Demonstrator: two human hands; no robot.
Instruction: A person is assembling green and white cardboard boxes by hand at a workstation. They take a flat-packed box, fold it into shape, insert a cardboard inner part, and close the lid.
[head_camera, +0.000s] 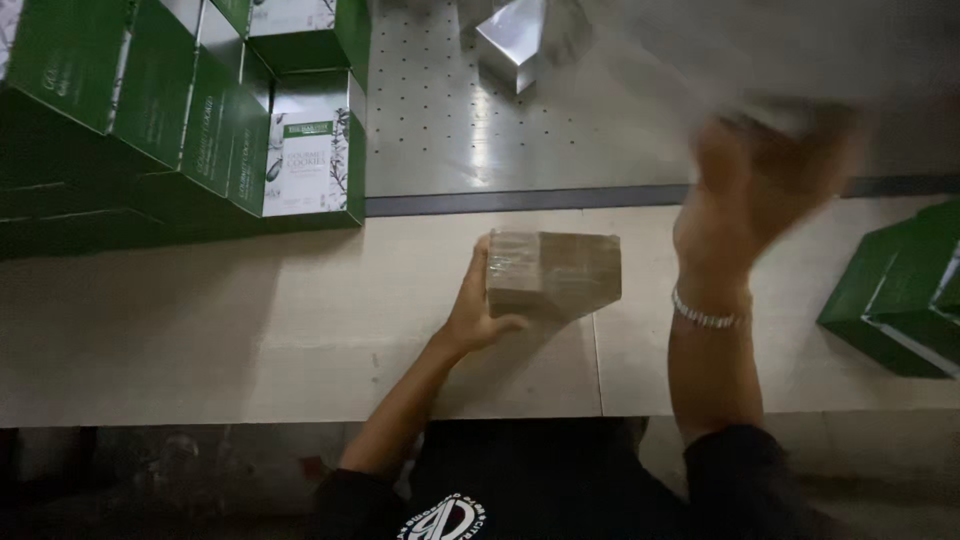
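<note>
My left hand (478, 312) is wrapped around the near left corner of a brown wrapped block (556, 272), thumb on the front face, fingers curled behind, pinning it flat on the pale surface (250, 320) right in front of me. My right hand (760, 180) is up above the block's right side, blurred; it looks closed on a pale, smeared sheet, though I can't tell how tight the grip is. To do this well I'd say keep the left grip firm so the block doesn't skid. Further out: a stack of green cartons (200, 120) at the left, one more green carton (900, 295) at the right edge, and a grey perforated metal plate (470, 130) with a shiny silver box (512, 45) beyond. The room is dim.
</note>
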